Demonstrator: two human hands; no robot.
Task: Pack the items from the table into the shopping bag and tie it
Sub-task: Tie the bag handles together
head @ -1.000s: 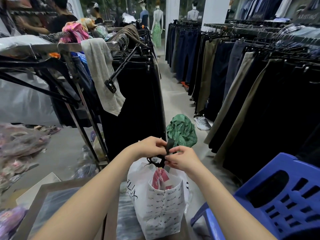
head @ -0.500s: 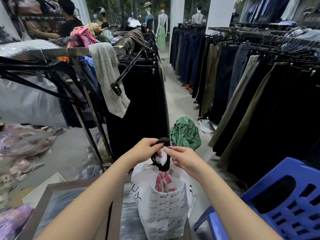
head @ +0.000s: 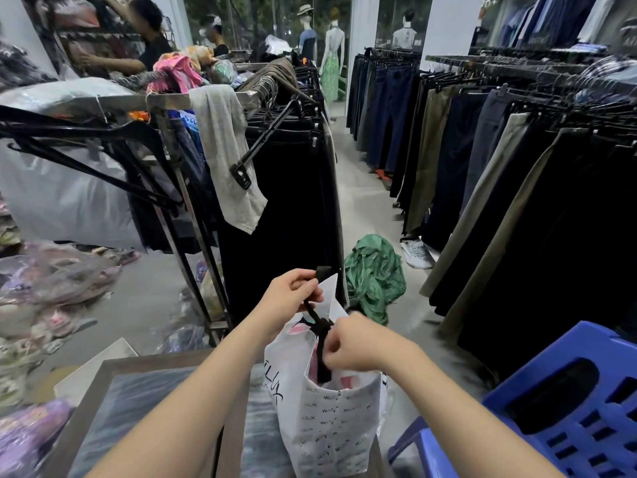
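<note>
We see one white shopping bag [head: 327, 426] with small black lettering, standing at the far right corner of the table [head: 138, 365]. Two hands work at its mouth. The left hand [head: 293, 298], raised above the bag, curls its fingers round the upper end of one black ribbon [head: 320, 327]. The right hand [head: 355, 343], lower, pinches the ribbon's other end below a single knot. One pink item [head: 348, 379] shows inside. One blue plastic chair [head: 568, 391] stands beside the table, and one green cloth [head: 374, 274] lies on the floor.
</note>
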